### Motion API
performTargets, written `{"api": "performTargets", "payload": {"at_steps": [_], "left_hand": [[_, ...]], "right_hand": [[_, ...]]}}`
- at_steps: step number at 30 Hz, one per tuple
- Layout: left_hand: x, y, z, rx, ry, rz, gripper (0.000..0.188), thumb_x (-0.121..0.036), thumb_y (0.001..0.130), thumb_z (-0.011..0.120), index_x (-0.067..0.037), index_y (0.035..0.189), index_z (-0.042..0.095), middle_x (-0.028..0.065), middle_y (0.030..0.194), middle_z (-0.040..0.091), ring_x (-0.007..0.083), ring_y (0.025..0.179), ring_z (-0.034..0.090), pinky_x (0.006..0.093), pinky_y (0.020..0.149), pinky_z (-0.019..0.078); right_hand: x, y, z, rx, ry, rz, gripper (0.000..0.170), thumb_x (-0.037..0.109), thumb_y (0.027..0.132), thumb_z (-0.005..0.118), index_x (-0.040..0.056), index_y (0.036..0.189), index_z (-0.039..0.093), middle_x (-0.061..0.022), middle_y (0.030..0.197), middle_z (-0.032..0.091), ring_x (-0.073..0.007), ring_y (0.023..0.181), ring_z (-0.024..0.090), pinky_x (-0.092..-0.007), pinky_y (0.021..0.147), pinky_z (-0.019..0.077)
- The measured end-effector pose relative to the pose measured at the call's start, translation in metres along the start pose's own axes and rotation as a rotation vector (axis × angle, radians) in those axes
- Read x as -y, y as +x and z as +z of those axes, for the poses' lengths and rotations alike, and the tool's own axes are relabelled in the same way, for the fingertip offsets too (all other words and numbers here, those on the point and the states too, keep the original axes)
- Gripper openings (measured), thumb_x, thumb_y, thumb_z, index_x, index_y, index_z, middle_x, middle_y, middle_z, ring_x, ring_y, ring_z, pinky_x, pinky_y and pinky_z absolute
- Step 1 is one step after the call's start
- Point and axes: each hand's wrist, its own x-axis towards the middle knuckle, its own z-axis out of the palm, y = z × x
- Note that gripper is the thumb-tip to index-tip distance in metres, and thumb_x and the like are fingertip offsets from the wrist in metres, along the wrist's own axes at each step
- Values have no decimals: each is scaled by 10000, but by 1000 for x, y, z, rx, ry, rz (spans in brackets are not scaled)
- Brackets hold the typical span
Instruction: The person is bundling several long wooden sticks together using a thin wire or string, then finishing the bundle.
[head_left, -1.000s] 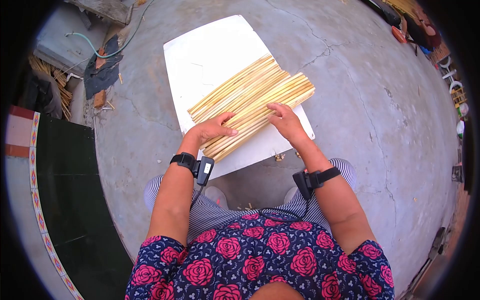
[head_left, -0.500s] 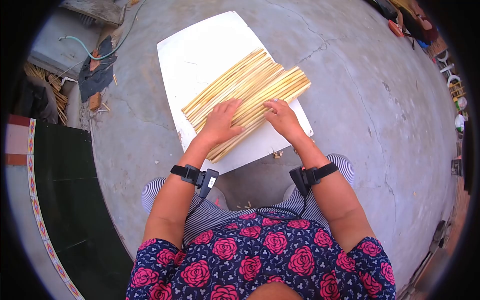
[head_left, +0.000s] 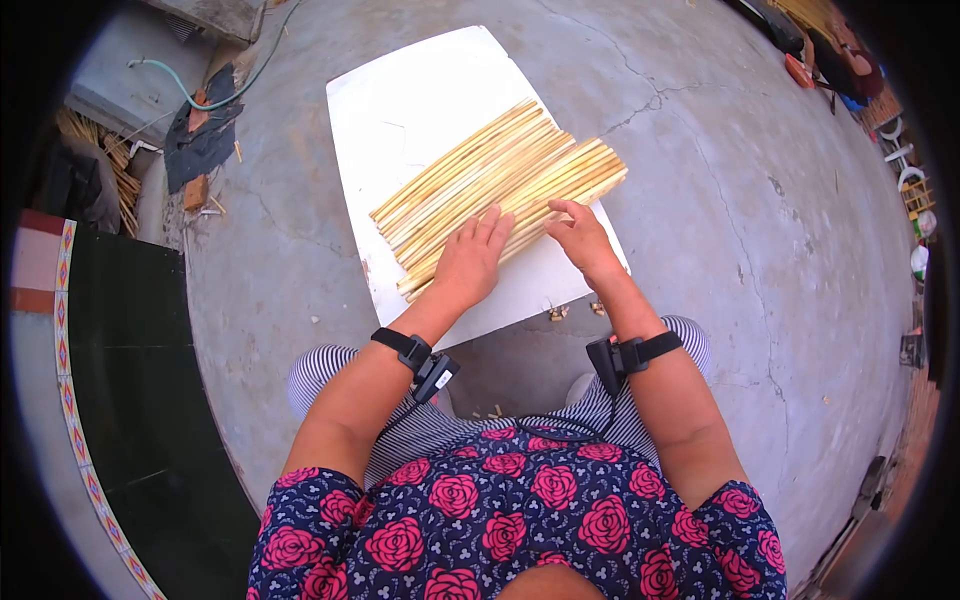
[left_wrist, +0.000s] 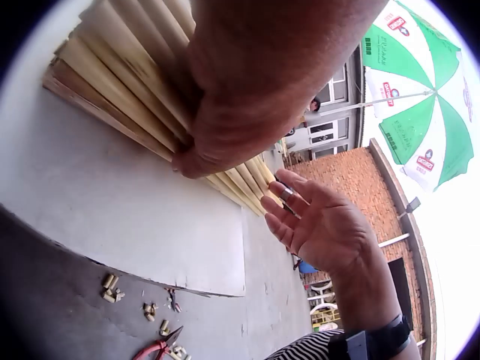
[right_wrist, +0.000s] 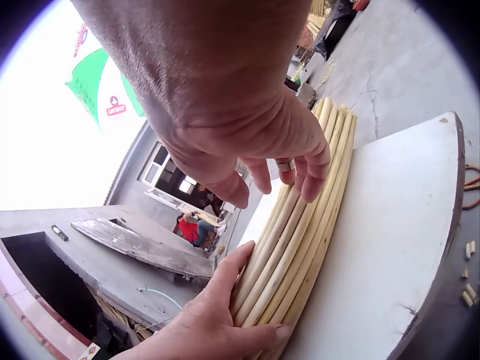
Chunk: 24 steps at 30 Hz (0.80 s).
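Note:
A wide layer of pale yellow sticks lies slantwise on a white board in the head view. Its right part sits a little higher and juts past the board's edge. My left hand rests with straight fingers over the near edge of the sticks. In the right wrist view the left thumb lies along their near side. Farther right, my right hand hovers at the same edge, fingers loosely bent and a ring on one. The left wrist view shows its palm with nothing gripped.
Short cut stick pieces and red-handled pliers lie on the floor by the board's near edge. A brick and a green hose are at the far left. A person in red is in the background.
My left hand has gone from holding the near left end to lying flat farther right along the edge. The near sticks have shifted away from me. The right hand stays at nearly the same place.

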Motion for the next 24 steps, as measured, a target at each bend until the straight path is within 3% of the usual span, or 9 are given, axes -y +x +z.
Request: {"api": "performTargets", "payload": {"at_steps": [3,6,10,11,14,18,19,22,24], "left_hand": [[12,2,-19,68,-265,1,839,-120,723,670,-129,1475,296,140,1507,315,347,1286,437,412,1013,423],[20,5,-37,221,-512,-73,859,-151,686,687,-117,1460,316,153,1436,381,342,1242,475,393,988,454],[53,10,-16,301,-864,-82,1008,-312,662,778,-70,1496,266,212,1395,359,339,1328,354,378,1121,301],[62,12,-15,349,-916,-91,1053,-396,673,801,-44,1502,257,224,1417,321,329,1371,272,373,1146,232],[75,11,-18,382,-1020,-244,1038,-405,685,809,-32,1494,276,224,1439,319,333,1374,287,373,1144,238],[87,8,-8,243,-1163,-392,950,-326,728,793,-37,1485,297,215,1465,332,322,1369,323,374,1142,243],[88,9,-9,174,-1071,-316,914,-310,744,777,-58,1483,303,222,1478,316,327,1375,321,392,1141,255],[73,12,-27,172,-582,-212,891,-328,756,759,-92,1484,303,241,1490,292,346,1388,299,410,1141,260],[67,19,-20,237,-437,-111,925,-370,750,759,-65,1483,283,246,1496,277,362,1392,283,429,1137,262]], "right_hand": [[-6,10,-5,-28,76,55,465,212,841,633,41,1269,571,-147,1279,498,-242,1087,541,-335,944,454],[-6,9,-11,-50,140,72,484,209,844,635,34,1288,554,-146,1269,499,-235,1083,539,-329,934,455],[13,3,-18,-45,190,101,483,196,849,635,24,1292,546,-131,1119,587,-200,998,571,-301,888,460],[18,0,-19,-33,208,126,483,192,851,634,24,1294,544,-126,1078,608,-191,973,579,-294,876,460],[15,-1,-16,-36,184,108,484,184,859,627,18,1304,533,-112,1003,641,-173,927,590,-285,854,459],[12,0,-15,-26,196,98,480,182,869,617,5,1306,525,-140,1111,626,-189,994,580,-299,876,456],[12,0,-15,-23,213,100,480,184,871,616,1,1305,524,-144,1133,620,-192,1010,576,-302,881,454],[16,-4,-15,-7,234,113,480,192,875,614,-4,1304,523,-151,1195,599,-201,1049,565,-310,899,447],[17,-4,-14,5,236,124,481,197,876,615,-4,1304,523,-149,1220,590,-203,1061,560,-313,908,442]]}}
